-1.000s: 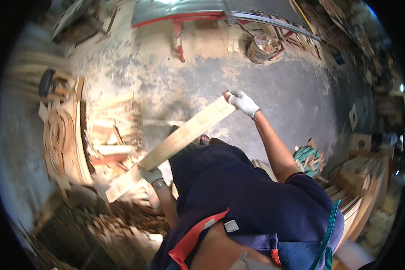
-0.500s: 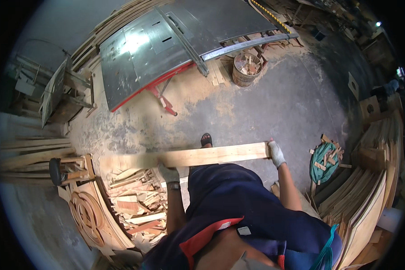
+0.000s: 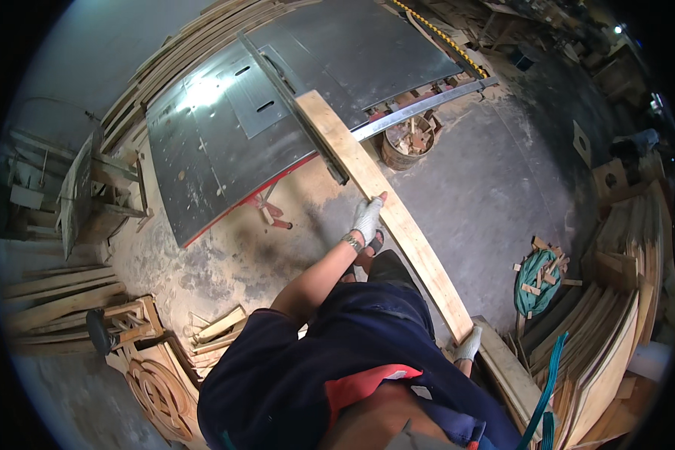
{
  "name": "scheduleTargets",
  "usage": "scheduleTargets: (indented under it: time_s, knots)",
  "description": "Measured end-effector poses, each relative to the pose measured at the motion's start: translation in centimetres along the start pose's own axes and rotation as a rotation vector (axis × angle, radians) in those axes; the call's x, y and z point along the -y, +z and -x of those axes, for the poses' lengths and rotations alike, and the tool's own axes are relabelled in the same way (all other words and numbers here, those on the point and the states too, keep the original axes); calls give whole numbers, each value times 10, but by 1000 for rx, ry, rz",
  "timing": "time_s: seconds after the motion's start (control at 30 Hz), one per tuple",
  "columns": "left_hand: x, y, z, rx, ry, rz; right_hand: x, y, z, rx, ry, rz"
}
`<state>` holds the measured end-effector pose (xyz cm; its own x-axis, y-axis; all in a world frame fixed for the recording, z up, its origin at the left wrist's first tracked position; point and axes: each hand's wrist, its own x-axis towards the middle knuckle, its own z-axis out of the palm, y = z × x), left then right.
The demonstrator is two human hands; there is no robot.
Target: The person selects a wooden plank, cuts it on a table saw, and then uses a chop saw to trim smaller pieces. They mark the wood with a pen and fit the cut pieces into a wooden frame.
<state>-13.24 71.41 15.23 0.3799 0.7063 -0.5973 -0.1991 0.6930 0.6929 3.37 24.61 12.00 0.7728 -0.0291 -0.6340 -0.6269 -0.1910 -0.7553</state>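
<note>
A long pale wooden board (image 3: 405, 221) slants from near my right side up to the metal saw table (image 3: 217, 127). Its far end overlaps the table beside the long rail fence (image 3: 285, 94); whether it rests there or hovers I cannot tell. My left hand (image 3: 368, 217), in a whitish glove with a metal watch at the wrist, grips the board's left edge around its middle, thumb on top. At the board's near end my right hand (image 3: 469, 346), also gloved, is closed on it; most of those fingers are hidden beneath.
A round bin (image 3: 406, 142) of offcuts stands under the table's right side. Stacked thin panels (image 3: 600, 345) and a green sack (image 3: 538, 281) with wood scraps lie at right. Carved panels (image 3: 156, 386) and a stool (image 3: 101, 330) are at left.
The board has swung from lying crosswise before me to pointing away, its far end now over the saw table. My left hand moved forward and right; my right hand came back toward my body.
</note>
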Motion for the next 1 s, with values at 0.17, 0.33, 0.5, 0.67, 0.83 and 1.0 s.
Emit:
scheduleTargets:
  time_s: [0.17, 0.33, 0.5, 0.67, 0.83, 1.0]
  knots:
    - [15, 15, -54, 9, -69, -103, 17, -1, -19, -54, -110, 14]
    - [-19, 27, -56, -363, 678, -1163, 26, 17, -52, 115, -174, 53]
    - [-83, 10, -107, 175, 924, -1705, 105, 113, -12, 417, 9, 557]
    - [-104, -26, -165, 212, 1061, -1824, 100, 172, -37, 748, -32, 861]
    - [-135, -56, -180, 184, 1043, -1849, 59, 224, -46, 870, -244, 1021]
    - [-154, -87, -206, 173, 1082, -1871, 49, 274, -28, 972, -272, 1194]
